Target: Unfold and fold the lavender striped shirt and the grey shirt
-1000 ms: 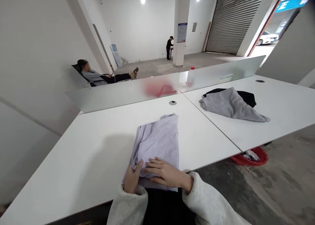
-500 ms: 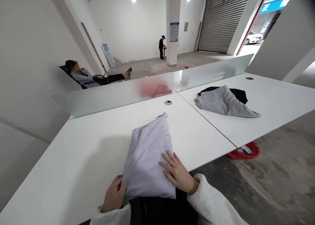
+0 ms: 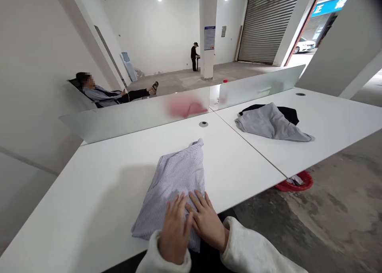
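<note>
A folded striped shirt (image 3: 176, 173) lies on the white table (image 3: 98, 185) right before me, its collar end pointing away. My left hand (image 3: 176, 229) is over the near part of the shirt, fingers stretched out; whether it presses on the cloth I cannot tell. Beside it, my right hand (image 3: 205, 219) rests flat on the shirt's near right side with its fingers spread. The two hands are close together and hide part of the lower edge. Neither one grips the cloth.
A grey garment (image 3: 271, 121) with a black garment (image 3: 288, 114) behind it lies on the right-hand tabletop. A frosted divider (image 3: 140, 114) runs along the back. A red basket (image 3: 304, 183) holding cloth stands on the floor. One person reclines at left; another stands by the pillar.
My left hand has let go of the shirt's left edge and moved right, beside my right hand. The shirt's near left corner now spreads further left. My right hand has shifted slightly nearer me.
</note>
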`<move>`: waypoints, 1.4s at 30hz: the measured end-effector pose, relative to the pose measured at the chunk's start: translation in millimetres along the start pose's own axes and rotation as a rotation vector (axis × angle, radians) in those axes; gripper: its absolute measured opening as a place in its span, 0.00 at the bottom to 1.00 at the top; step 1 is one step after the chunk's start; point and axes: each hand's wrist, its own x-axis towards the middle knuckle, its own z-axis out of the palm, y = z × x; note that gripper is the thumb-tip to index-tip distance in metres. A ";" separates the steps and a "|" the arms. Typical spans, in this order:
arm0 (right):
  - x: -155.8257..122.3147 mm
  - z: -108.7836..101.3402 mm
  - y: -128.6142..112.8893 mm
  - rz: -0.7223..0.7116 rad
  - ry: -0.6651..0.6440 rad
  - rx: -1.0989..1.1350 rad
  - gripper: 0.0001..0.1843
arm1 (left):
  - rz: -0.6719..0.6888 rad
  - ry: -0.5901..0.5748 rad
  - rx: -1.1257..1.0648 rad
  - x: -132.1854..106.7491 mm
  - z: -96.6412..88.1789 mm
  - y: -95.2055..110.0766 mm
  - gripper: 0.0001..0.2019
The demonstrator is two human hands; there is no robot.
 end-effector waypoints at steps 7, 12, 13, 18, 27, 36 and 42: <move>1.6 -32.9 39.7 -0.215 -0.071 0.234 0.19 | 0.125 -0.193 0.203 -15.7 53.0 -0.5 0.37; 30.4 -80.7 80.1 -0.010 0.180 0.332 0.20 | 0.174 -0.266 0.282 -22.0 41.4 -5.3 0.43; 41.2 -85.8 86.4 0.015 0.230 0.296 0.20 | 0.174 -0.279 0.291 -22.3 39.8 -5.2 0.44; 108.6 -82.2 109.2 -0.078 0.276 0.066 0.23 | 0.176 -0.304 0.296 -23.3 40.1 -5.6 0.47; 186.3 -44.7 139.6 -0.009 0.003 -0.088 0.18 | 0.081 -0.300 0.213 -27.3 49.0 -0.8 0.46; 208.8 -16.2 146.5 0.136 0.055 -0.103 0.14 | 0.094 -0.313 0.176 -26.6 43.2 2.9 0.43; 203.8 -20.9 165.7 0.190 0.273 -0.007 0.17 | 0.069 -0.550 0.103 -41.8 0.8 -10.6 0.35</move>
